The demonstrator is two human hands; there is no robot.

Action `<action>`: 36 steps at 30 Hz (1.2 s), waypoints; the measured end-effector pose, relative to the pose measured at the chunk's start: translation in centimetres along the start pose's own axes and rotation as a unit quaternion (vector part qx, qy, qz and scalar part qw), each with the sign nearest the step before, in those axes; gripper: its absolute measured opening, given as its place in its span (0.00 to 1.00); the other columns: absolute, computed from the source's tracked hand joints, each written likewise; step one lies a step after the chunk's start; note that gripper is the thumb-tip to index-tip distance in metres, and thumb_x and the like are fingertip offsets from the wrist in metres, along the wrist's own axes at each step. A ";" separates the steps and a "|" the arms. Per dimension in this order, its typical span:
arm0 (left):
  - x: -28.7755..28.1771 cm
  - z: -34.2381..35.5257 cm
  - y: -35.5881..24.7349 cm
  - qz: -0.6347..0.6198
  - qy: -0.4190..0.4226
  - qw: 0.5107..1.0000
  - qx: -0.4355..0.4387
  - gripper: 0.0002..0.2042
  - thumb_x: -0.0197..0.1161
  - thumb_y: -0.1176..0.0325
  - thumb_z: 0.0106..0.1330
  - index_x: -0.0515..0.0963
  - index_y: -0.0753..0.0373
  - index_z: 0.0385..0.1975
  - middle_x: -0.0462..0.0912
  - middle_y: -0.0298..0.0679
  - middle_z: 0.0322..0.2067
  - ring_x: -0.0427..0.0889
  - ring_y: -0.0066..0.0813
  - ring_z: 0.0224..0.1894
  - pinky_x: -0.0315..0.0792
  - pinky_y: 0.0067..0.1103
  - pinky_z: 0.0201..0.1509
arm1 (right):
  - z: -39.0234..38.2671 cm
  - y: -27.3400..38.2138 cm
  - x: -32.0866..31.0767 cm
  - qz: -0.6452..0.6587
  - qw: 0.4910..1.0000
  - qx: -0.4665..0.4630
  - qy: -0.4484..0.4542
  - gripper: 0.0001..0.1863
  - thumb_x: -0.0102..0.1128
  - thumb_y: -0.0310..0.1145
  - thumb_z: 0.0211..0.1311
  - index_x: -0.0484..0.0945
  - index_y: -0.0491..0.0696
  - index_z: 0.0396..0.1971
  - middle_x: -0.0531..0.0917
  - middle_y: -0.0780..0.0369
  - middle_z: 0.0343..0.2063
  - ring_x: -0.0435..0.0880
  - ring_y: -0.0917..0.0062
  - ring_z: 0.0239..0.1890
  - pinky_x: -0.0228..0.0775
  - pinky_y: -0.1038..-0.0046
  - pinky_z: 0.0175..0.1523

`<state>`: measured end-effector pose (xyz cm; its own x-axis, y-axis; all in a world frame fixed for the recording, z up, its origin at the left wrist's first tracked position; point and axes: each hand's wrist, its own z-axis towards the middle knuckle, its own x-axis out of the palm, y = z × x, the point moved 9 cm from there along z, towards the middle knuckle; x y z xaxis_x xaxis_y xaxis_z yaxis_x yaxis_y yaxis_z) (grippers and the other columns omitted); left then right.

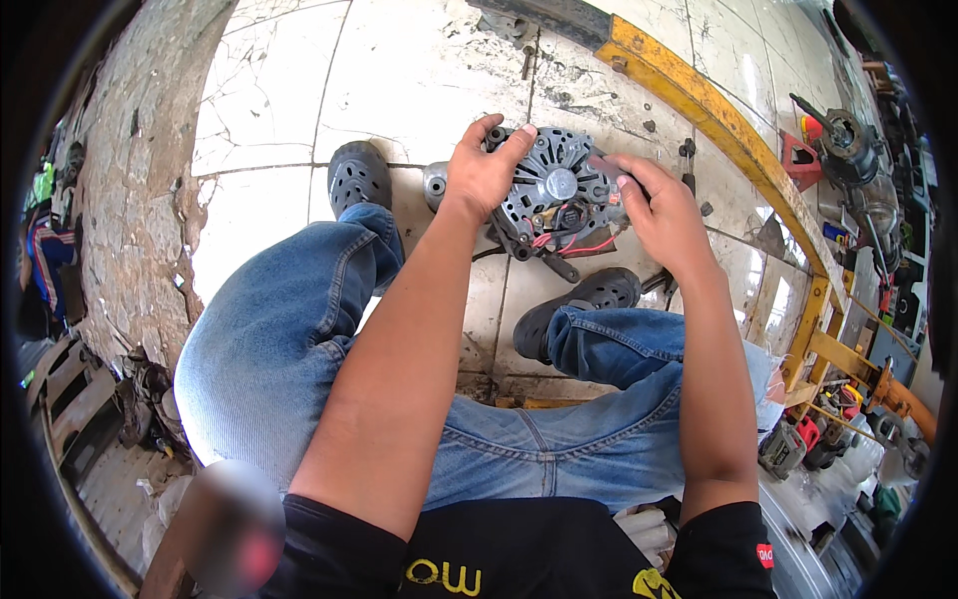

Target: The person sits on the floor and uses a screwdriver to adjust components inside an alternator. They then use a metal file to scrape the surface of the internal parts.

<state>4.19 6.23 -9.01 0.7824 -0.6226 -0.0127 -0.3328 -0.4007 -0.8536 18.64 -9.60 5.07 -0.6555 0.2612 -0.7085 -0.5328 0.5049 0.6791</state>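
Note:
A grey metal alternator (560,183) with a vented round end cover sits on the tiled floor between my feet. Red wires (596,243) and a dark connector show on its near side. My left hand (481,172) grips the alternator's left edge, its thumb lying along the upper rim. At the right side of the housing, my right hand (661,212) pinches a flat grey-brown piece (605,168) between thumb and fingers. That piece lies against or just over the cover; its kind I cannot make out.
A yellow metal frame (714,105) curves along the right. Beyond it stand a dark motor-like part (848,140), a red stand (798,163) and several bottles. A small tool (688,165) lies near my right hand. Rough broken concrete (150,200) borders the tiles on the left.

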 end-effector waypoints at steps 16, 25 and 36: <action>-0.4 -0.8 -1.1 0.035 -0.005 0.999 -0.008 0.40 0.72 0.47 0.62 0.69 0.68 0.68 0.77 0.54 0.60 0.80 0.38 0.58 0.75 0.28 0.62 | 0.0 -0.4 0.6 -0.097 0.987 -0.101 -0.082 0.08 0.67 0.26 0.59 0.83 0.44 0.39 0.85 0.53 0.36 0.84 0.53 0.39 0.76 0.60 0.43; -0.2 -0.7 -0.9 0.016 0.002 1.000 -0.008 0.40 0.73 0.47 0.62 0.69 0.68 0.68 0.77 0.54 0.60 0.80 0.38 0.58 0.75 0.28 0.62 | 0.6 0.1 0.8 -0.113 0.987 -0.104 -0.050 0.07 0.67 0.26 0.59 0.84 0.44 0.37 0.84 0.55 0.33 0.84 0.55 0.36 0.75 0.61 0.41; -0.5 -0.6 -0.5 0.017 -0.010 1.000 -0.004 0.41 0.72 0.44 0.59 0.71 0.66 0.66 0.80 0.56 0.58 0.80 0.43 0.60 0.72 0.30 0.66 | 0.5 0.2 0.7 -0.091 0.992 -0.070 -0.059 0.17 0.68 0.30 0.59 0.81 0.47 0.49 0.86 0.58 0.39 0.86 0.58 0.37 0.77 0.60 0.43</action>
<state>3.69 6.34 -8.23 0.7806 -0.6228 -0.0521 -0.3633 -0.3843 -0.8487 18.38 -8.91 4.59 -0.4777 0.2751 -0.8343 -0.7110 0.4367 0.5511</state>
